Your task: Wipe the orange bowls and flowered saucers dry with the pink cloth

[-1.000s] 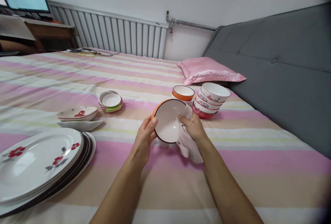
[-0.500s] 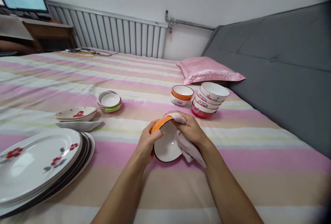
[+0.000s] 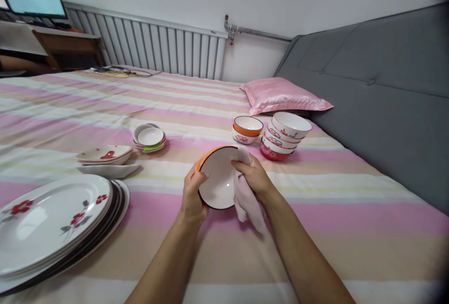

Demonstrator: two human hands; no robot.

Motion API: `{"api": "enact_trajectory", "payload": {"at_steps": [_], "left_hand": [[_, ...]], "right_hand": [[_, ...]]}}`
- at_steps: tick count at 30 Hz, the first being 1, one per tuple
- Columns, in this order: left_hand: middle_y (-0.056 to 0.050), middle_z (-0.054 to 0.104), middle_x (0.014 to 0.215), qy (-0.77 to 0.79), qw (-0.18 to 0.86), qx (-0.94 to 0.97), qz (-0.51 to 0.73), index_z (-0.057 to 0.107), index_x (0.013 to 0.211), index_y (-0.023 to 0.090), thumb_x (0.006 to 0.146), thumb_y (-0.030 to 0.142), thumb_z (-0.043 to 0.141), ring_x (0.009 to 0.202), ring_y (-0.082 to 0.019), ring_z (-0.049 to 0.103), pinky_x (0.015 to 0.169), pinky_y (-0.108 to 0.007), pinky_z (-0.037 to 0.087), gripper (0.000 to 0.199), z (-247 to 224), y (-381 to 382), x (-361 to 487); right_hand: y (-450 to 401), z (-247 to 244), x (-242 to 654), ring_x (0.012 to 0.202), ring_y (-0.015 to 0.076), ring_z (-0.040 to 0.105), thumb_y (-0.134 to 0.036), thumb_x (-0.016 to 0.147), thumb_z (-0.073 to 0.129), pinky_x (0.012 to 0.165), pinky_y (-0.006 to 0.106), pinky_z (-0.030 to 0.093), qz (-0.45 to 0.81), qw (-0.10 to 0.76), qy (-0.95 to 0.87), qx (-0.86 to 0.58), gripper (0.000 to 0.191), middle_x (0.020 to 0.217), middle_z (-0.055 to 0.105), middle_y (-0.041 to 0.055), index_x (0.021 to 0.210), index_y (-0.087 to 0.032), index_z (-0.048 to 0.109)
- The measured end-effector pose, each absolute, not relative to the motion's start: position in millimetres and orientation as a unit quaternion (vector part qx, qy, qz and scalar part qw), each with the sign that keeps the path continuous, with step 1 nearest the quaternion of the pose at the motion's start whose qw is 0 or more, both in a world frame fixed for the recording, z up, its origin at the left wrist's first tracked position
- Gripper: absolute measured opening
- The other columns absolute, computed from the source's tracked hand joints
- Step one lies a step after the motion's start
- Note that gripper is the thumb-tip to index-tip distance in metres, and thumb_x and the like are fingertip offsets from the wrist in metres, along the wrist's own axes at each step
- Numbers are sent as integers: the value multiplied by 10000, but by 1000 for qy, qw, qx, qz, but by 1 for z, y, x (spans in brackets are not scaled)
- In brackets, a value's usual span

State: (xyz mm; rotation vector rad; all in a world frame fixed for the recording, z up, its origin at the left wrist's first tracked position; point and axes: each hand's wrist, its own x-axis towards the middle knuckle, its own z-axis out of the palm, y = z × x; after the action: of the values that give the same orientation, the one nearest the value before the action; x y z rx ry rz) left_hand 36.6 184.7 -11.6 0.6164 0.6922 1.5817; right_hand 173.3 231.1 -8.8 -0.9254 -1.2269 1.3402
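An orange bowl [image 3: 218, 182] with a white inside and a dark rim is held tilted above the bed, its opening facing me. My left hand [image 3: 194, 194] grips its left side, thumb over the rim. At the right rim, my right hand [image 3: 255, 173] is closed on a pale pink cloth [image 3: 245, 201], pressing it against the bowl; the cloth's loose end hangs below. Beyond the hands stand an orange bowl [image 3: 248, 132] stacked on a white patterned one [image 3: 242, 138], and a taller stack of white and red bowls [image 3: 286, 135].
At the left lie a stack of flowered plates [image 3: 56, 220], several boat-shaped dishes [image 3: 105, 155] and a pile of small bowls [image 3: 150, 136]. A pink pillow [image 3: 284, 96] rests by the grey headboard [image 3: 379, 84]. Cables [image 3: 122, 71] lie at the bed's far edge, near a radiator [image 3: 157, 42].
The bowl has moved slightly left and turned so more of its inside faces me. My right hand and the cloth have shifted along the rim toward its right side.
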Motion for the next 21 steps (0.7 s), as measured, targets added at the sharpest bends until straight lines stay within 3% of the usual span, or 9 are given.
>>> {"api": "enact_trajectory", "payload": {"at_steps": [11, 21], "left_hand": [[-41, 723, 788, 282, 554, 134, 772, 680, 990, 160, 549, 244, 626, 808, -269, 684, 753, -347, 544, 453, 0, 184, 38], [-37, 718, 742, 276, 492, 128, 815, 685, 994, 173, 619, 274, 580, 818, -263, 692, 785, -346, 542, 403, -3, 186, 35]], "right_hand": [[216, -24, 131, 887, 213, 652, -249, 657, 665, 893, 377, 479, 597, 593, -359, -403, 352, 900, 700, -1, 1000, -223, 594], [198, -18, 119, 867, 193, 644, -283, 677, 690, 842, 340, 488, 679, 526, -341, -382, 422, 936, 694, 9, 1075, -225, 564]]}}
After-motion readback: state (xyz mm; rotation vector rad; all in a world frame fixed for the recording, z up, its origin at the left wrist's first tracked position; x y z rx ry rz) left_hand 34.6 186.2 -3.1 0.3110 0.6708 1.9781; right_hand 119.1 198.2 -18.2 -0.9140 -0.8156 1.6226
